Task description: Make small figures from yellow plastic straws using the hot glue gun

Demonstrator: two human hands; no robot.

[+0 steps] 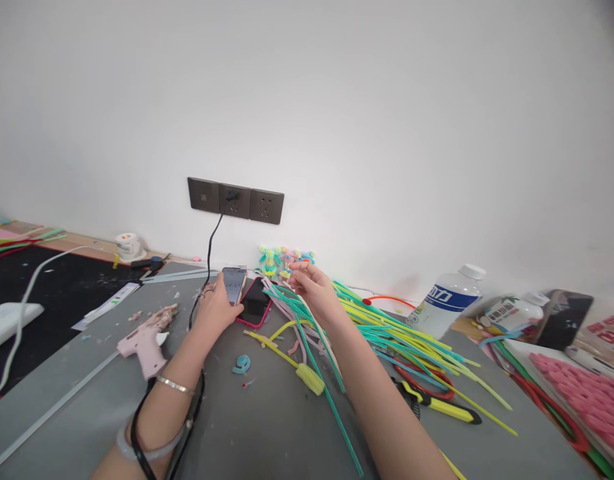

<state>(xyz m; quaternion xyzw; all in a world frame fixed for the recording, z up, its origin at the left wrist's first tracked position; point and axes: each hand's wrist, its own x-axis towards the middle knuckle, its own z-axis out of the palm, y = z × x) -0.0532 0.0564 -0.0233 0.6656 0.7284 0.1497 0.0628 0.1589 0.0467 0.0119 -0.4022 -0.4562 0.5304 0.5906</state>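
My left hand (214,308) grips a phone (233,283) by its sides; the lit screen shows large digits. Beside it a second phone with a pink-red edge (255,305) lies flat. My right hand (314,290) has its fingertips pinched together near small figures made of fuzzy stems (270,261) by the wall. Whatever is in that pinch is too small to make out. A pale pipe cleaner (327,341) runs along under this hand. Teal pipe cleaners (331,407) and yellow ones fan out around my right forearm. A yellow fuzzy piece (310,379) lies between my arms.
A pink glue gun (144,347) rests left of my left forearm. Yellow-black pliers (444,405) and a large bottle (447,300) are on the right. A black cord (210,247) hangs from the wall socket (235,200). A blue coil (241,364) lies in front.
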